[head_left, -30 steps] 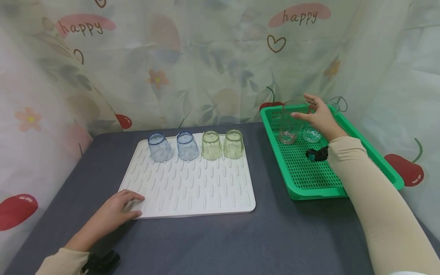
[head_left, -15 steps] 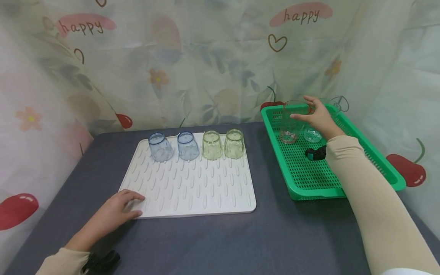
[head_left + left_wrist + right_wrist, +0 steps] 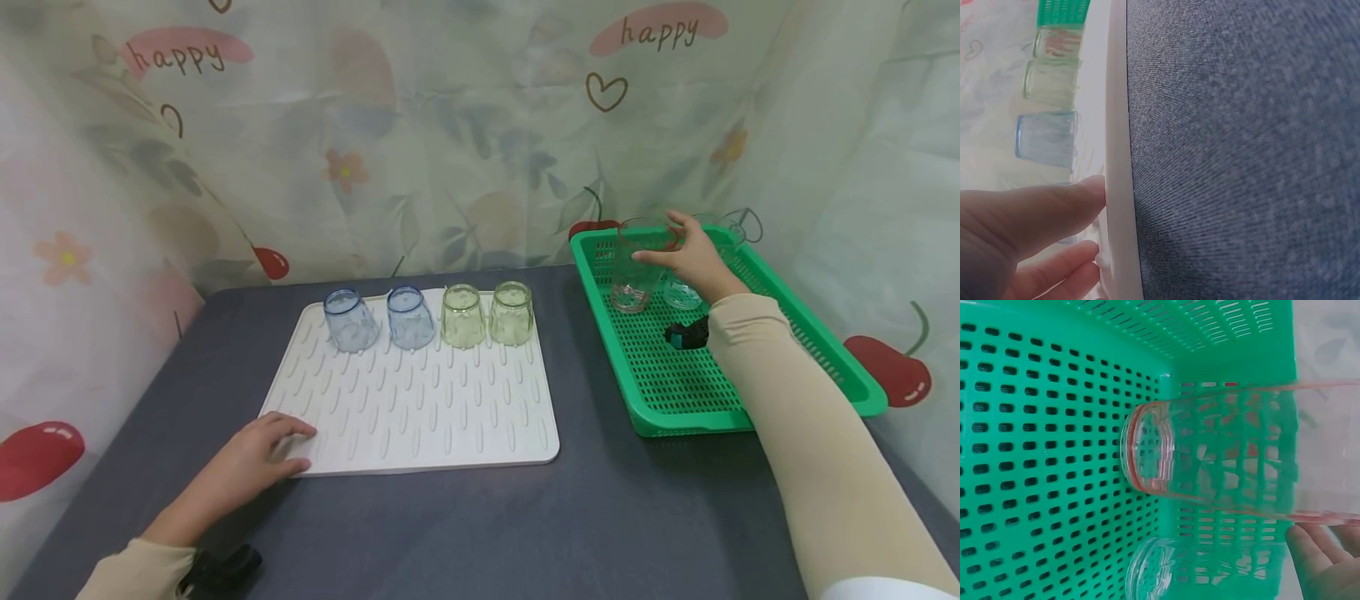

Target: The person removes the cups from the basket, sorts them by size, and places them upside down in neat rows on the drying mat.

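Nearest in my feed, the left hand rests, fingers relaxed, at the near left corner of the white mat, thumb against its edge; a careless shove there could, I judge, skid the mat and jolt what it bears. Along its far side, two blue glasses and two green glasses stand narrow end up. At the far right, the tall pinkish glass stands upright inside the green basket, the right hand at its upper part. Through transparent walls I can't tell whether those fingers grip or merely touch. A shallow hold could slip; a tilt could knock the clear glass just beside it.
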`<state>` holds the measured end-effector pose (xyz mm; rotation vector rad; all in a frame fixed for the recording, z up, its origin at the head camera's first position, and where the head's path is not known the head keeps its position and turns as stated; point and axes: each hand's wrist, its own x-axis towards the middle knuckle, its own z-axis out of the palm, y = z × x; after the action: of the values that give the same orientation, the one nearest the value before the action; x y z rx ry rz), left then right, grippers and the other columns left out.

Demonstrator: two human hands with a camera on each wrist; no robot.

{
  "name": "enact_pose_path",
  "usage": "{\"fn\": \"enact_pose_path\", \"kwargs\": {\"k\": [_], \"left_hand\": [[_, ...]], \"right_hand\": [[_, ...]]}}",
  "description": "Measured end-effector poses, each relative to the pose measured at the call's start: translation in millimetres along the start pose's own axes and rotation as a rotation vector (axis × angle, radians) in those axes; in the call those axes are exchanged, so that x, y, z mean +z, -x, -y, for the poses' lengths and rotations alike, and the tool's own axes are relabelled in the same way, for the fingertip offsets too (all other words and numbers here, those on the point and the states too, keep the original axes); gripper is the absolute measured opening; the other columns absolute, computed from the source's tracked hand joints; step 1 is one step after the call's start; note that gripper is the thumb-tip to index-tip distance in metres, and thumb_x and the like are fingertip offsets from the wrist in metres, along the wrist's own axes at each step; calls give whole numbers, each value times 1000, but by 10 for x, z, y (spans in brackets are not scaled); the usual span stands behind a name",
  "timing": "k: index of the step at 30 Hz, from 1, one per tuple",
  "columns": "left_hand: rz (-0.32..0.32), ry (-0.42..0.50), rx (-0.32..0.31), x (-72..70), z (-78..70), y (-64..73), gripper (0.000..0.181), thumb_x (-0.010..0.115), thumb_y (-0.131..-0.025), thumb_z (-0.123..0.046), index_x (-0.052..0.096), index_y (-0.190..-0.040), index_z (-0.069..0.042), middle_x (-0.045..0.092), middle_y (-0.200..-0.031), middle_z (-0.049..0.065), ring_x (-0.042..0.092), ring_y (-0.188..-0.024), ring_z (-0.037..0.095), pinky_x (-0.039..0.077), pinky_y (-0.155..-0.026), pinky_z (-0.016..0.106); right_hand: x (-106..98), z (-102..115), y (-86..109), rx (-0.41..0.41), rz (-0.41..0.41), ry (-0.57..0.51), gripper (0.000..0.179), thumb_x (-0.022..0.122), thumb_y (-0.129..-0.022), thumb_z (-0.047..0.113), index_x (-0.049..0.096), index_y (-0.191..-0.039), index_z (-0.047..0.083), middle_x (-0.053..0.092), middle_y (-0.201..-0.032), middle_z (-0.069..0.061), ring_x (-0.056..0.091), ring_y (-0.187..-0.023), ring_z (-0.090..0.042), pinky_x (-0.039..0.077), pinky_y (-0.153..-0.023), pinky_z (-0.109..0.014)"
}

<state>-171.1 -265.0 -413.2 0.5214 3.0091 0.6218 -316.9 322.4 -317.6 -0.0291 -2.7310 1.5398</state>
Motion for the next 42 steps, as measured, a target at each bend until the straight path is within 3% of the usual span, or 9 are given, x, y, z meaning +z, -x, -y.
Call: {"fn": "enact_pose_path", "kwargs": {"k": [7, 12, 19, 25, 32, 42], "left_hand": [[2, 3, 0, -7, -8, -3, 31, 82, -75, -17, 70, -103, -9, 66, -108, 10, 61, -102, 30, 50, -87, 51], [2, 2, -7, -9, -14, -1, 32, 82, -75, -17, 70, -103, -9, 65, -109, 11, 61, -103, 32, 50, -88, 52], [6, 0, -17, -13, -29, 0, 32, 82, -75, -17, 70, -104, -8, 65, -109, 11, 61, -104, 32, 50, -88, 52], [17, -2, -13, -14, -17, -9, 34, 83, -74, -19, 70, -104, -7, 65, -108, 13, 60, -102, 33, 49, -87, 53], [24, -3, -10, -17, -11, -13, 34, 83, -75, -19, 70, -104, -7, 65, -108, 12, 61, -102, 33, 50, -86, 52], [25, 3, 5, -21, -20, -5, 33, 82, -75, -17, 70, -104, -7, 65, -107, 11, 61, -101, 31, 51, -85, 51]], "right_hand": [[64, -30, -44, 24, 19, -6, 107, 69, -90, 31, -14, -154, 16, 3, -161, -19, 24, -143, -41, 27, -113, -57], [96, -50, -51, 14, 18, 32, 106, 68, -91, 30, -14, -154, 11, 9, -159, -23, 19, -143, -43, 28, -112, -59], [113, -107, -50, 43, 36, 61, 106, 68, -91, 35, -13, -154, 8, 13, -158, -23, 19, -144, -43, 28, -111, -59], [154, -168, -74, 67, 67, 5, 103, 69, -90, 33, -8, -154, 6, 14, -157, -25, 29, -140, -42, 38, -108, -55], [168, -178, -101, 87, 78, -81, 100, 68, -92, 26, -8, -154, 7, 9, -159, -24, 25, -142, -43, 36, -110, -55], [175, -201, -87, 81, 59, -94, 98, 69, -90, 26, -2, -155, 6, 14, -157, -24, 31, -139, -42, 40, -107, -53]]}}
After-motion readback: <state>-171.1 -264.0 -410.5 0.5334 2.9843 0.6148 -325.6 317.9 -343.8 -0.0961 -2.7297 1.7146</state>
